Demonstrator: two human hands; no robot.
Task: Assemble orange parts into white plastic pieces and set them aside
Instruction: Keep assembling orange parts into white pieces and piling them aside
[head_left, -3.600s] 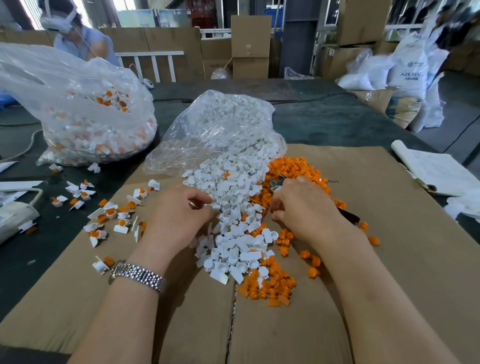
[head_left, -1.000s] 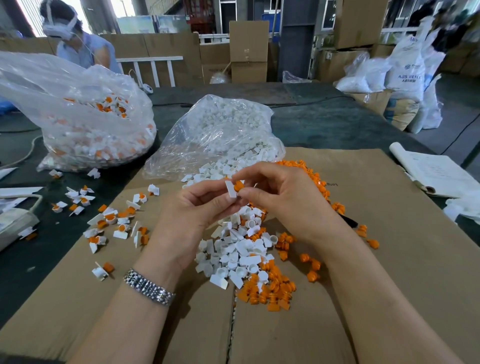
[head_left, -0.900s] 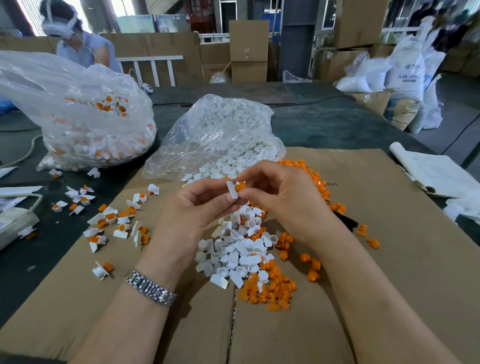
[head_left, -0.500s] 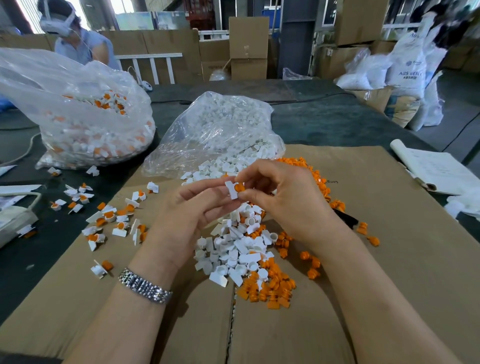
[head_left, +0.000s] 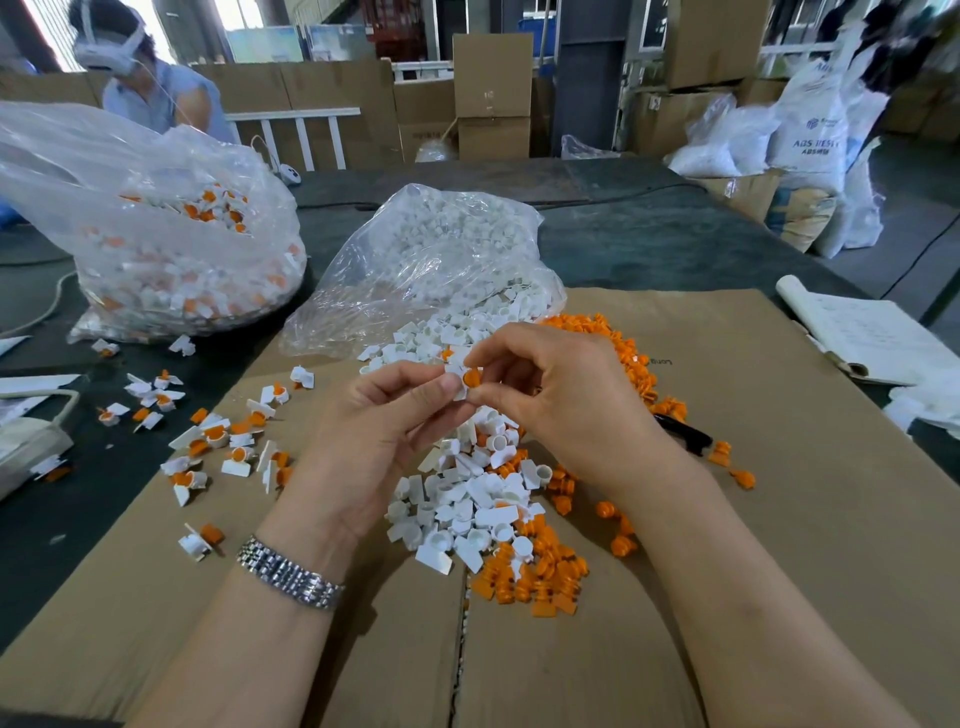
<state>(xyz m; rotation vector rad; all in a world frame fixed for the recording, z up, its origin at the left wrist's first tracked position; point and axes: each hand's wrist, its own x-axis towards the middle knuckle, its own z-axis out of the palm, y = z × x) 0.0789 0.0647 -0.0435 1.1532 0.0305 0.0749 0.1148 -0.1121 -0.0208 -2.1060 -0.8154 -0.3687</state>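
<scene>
The orange part sits pressed into the mouth of a white plastic piece, the pair held up above the middle of the cardboard sheet between both hands. The left hand pinches the white piece by its flat tab between thumb and forefinger, a narrow grip; the right hand closes its thumb and fingertips on the orange part from the 3 o'clock side. Whether the plug is fully seated I cannot tell from here. Both bits look small, light and stiff, smooth moulded plastic that could squirt out of a loose pinch, so I would say the tab is the sensible place to hold the white piece while the orange one gets pushed squarely on its top. Directly beneath the hands lies the loose heap of white pieces, with orange parts spilling round it from 1 o'clock down to 5 o'clock. Out at 9 o'clock the finished assemblies lie scattered across the sheet's edge and onto the dark table. At 12 o'clock a clear bag of white pieces slumps open; at 10 o'clock a bigger bag of finished assemblies sits. A notebook lies at 2 o'clock, and another person works beyond the big bag.
</scene>
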